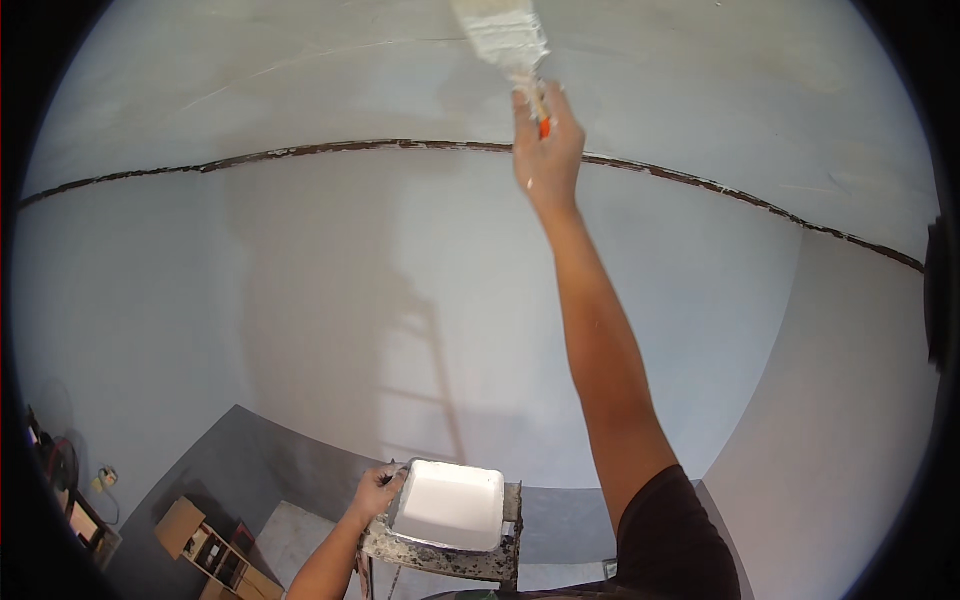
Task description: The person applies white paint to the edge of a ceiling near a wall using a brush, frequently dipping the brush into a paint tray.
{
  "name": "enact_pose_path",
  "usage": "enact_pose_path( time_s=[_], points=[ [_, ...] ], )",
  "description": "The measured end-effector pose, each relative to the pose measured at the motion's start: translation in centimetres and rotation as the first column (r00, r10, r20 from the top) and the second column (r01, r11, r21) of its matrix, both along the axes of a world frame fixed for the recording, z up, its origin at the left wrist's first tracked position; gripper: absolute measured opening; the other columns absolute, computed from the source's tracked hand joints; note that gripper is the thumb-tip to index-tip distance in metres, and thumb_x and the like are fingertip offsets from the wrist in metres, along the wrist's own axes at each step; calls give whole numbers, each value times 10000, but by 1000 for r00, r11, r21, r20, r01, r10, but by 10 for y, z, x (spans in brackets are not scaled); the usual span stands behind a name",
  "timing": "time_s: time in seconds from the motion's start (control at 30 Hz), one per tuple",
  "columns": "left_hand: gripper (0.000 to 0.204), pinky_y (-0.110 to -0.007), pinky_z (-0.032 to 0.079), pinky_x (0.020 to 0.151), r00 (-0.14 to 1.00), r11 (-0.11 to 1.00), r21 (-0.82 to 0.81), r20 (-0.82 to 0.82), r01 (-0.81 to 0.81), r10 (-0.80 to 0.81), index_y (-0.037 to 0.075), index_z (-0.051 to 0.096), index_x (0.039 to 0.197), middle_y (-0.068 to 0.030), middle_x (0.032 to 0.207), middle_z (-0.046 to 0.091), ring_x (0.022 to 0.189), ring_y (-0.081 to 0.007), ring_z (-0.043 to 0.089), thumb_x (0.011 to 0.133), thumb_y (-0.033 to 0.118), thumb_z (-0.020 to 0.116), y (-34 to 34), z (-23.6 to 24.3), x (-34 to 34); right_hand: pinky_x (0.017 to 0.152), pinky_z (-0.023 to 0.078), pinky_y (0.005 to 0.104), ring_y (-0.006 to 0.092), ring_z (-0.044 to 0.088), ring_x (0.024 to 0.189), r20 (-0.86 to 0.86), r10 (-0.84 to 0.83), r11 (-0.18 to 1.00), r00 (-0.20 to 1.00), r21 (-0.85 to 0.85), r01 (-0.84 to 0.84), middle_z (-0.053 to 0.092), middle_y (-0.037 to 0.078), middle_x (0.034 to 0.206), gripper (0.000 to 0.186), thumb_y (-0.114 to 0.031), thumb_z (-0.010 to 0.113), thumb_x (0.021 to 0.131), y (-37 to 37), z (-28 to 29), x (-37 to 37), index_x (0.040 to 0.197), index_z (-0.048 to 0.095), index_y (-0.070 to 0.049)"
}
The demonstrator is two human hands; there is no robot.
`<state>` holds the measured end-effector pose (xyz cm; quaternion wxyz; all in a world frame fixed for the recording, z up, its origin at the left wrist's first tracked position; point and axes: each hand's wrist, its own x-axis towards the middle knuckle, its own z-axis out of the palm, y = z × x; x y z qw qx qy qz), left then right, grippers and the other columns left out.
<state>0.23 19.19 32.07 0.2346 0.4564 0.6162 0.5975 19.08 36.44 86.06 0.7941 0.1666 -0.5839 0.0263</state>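
Note:
My right hand (548,140) is raised, closed on a paintbrush with an orange-and-wood handle (543,125) and wide bristles (505,30) covered in white paint, held up against the pale ceiling (670,60). Below, a square tray (450,500) of white paint sits on a paint-spattered ladder top (440,562). My left hand (376,490) is closed at the tray's left edge; whether it grips the tray or the ladder is unclear. A dark, rough strip (680,180) runs along where wall and ceiling meet.
Pale walls (490,330) with a darker grey lower band (290,460) surround me. At lower left stand an open cardboard box or cabinet (200,540), a cable with a plug (105,480) and dark objects (60,470). A ladder-shaped shadow falls on the wall.

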Motion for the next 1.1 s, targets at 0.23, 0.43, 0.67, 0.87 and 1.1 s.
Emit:
enact_pose_path(
  time_s=[0.23,0.43,0.67,0.87,1.1],
  points=[
    [311,-267,527,772,1000,1000,4,12,-2,2,1,746,1180,-9,931,742,841,-84,633,1033,254,641,4,-2,0,528,364,287,94,420,560,72,-15,997,997,71,10,495,20,625,267,-251,641,1039,39,48,15,954,603,-1],
    [303,-273,532,814,1000,1000,-6,-7,-5,5,0,737,1198,-22,969,753,877,-95,644,1025,232,650,2,0,-3,621,337,267,83,361,690,154,93,984,984,-165,-67,408,-32,722,377,-313,592,1073,65,14,3,849,512,-21],
    [288,-270,529,839,1000,1000,-18,7,11,-10,3,731,1214,-25,996,754,904,-91,641,1026,202,642,5,7,2,545,345,316,121,341,569,129,-7,952,992,-304,46,384,34,602,336,-257,603,1057,82,-41,1,838,516,-18],
    [286,-271,528,831,999,998,40,3,41,-41,0,732,1208,-25,987,753,903,-88,632,1028,203,640,3,5,3,520,336,320,123,335,538,65,-17,989,998,-142,26,403,35,588,348,-265,607,1051,38,-44,8,827,505,-19],
    [309,-277,532,824,1000,1000,-11,7,9,-9,5,733,1215,-28,997,758,895,-94,645,1038,238,633,6,-1,-1,524,330,325,112,339,558,82,64,947,995,-319,-34,408,4,606,422,-310,600,1057,26,-4,17,765,488,-27]
  ],
)
